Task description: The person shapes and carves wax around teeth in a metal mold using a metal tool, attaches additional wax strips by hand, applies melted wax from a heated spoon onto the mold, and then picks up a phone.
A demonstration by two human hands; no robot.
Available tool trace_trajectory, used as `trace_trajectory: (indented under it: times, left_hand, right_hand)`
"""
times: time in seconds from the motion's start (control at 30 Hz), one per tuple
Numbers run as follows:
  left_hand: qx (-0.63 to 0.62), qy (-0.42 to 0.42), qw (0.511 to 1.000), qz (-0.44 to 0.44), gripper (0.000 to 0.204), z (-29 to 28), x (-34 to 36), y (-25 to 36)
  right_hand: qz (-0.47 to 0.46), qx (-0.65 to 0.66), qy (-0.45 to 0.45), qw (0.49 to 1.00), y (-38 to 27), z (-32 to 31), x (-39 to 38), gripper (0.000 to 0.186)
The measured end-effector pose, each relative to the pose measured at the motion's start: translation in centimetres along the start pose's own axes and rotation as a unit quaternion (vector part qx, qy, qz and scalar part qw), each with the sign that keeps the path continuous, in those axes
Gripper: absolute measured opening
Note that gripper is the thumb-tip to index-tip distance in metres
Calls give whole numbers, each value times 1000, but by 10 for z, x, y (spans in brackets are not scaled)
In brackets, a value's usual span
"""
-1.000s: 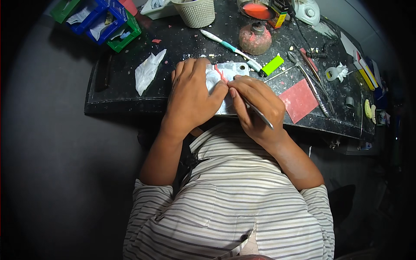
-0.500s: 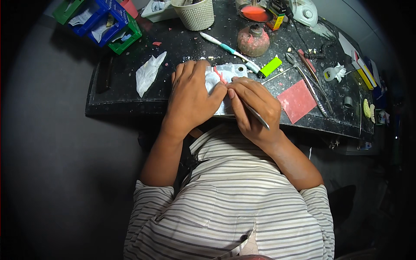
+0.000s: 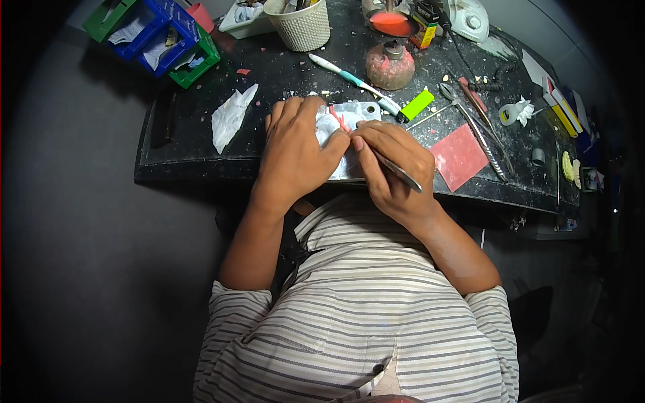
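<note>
Head view: pinches a slim metal tool [image 3: 403, 176] between thumb and fingers of the right hand [image 3: 400, 151]. Rests the left hand [image 3: 297, 144] on a whitish slab [image 3: 356, 108], with fingers together and thumb extended; cannot tell any grip underneath. Has a pink strip [image 3: 339, 119] on the slab between both hands, a square pink sheet [image 3: 460, 158] right of the right hand, and a toothbrush [image 3: 347, 76] beyond the slab.

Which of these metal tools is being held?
The slim metal tool in the right hand; the metal tools by the pink sheet lie untouched on the black table.
</note>
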State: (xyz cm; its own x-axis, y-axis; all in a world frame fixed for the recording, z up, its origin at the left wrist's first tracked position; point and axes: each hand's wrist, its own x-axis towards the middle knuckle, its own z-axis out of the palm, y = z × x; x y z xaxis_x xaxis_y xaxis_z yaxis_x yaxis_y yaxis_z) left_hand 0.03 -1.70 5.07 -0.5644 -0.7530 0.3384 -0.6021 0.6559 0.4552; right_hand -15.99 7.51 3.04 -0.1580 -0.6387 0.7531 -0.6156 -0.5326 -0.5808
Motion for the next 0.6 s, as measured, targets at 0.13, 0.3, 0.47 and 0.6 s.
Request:
trace_trajectory:
  times: [0.13,0.3,0.47,0.6]
  left_hand:
    - [-16,2,1000,-6,47,0,0,1]
    - [5,-5,1000,-4,46,0,-1,1]
    - [0,-6,1000,-6,46,0,-1,0]
    - [-6,-1,1000,-12,49,2,-1,-1]
  right_hand:
    - [15,9,-4,1000,-1,-1,1,10]
    - [21,20,-5,1000,-2,-2,0,10]
    - [16,22,5,1000,-1,-2,1,9]
    - [51,29,-9,998,-1,-5,0,7]
